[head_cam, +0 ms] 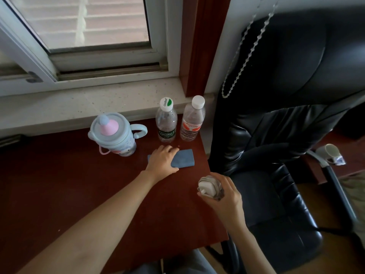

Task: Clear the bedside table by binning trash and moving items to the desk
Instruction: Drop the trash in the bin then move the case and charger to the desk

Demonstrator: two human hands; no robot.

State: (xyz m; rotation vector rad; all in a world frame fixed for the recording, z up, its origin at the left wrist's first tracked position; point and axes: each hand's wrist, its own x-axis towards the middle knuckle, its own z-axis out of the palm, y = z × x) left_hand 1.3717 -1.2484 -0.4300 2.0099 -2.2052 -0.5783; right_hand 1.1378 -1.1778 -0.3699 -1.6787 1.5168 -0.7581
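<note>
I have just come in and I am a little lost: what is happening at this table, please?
A person is working at a dark red table below a window. The left hand lies flat on a blue power bank. The right hand holds a white charger with its cable wrapped around it near the table's edge. A pastel children's cup and two water bottles stand behind.

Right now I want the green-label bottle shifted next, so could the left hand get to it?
Probably yes. The left hand lies flat on the blue case, just in front of the green-label bottle, with bare desk between them and nothing blocking.
</note>
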